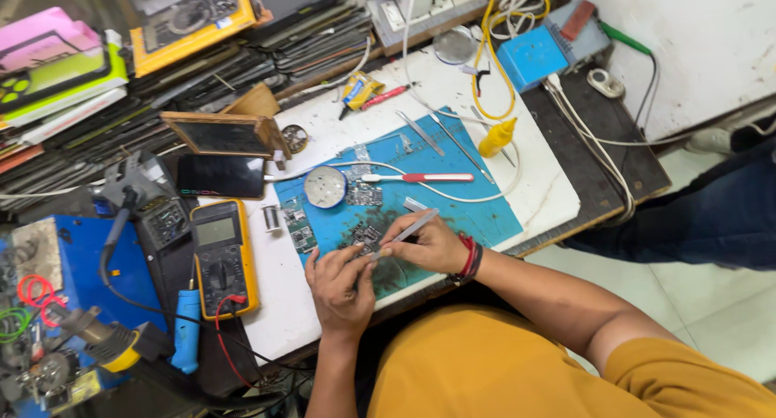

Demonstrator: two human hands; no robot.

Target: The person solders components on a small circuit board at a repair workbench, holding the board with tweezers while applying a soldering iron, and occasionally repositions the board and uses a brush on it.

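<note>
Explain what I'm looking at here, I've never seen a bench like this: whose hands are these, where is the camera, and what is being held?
This is one picture from a camera worn on a person's head, looking down at their own two bare hands over a cluttered repair bench. The right hand holds slim silver metal tweezers, their tips pointing down at a small dark circuit board. The left hand rests beside that board and steadies it; whether it grips it, I cannot tell. Both lie on a blue rubber work mat on a white tabletop. Also on the mat are a round magnifying lens and a red-and-white handled tool. Left of the mat sits a yellow handheld multimeter; behind it lies a black smartphone.
</note>
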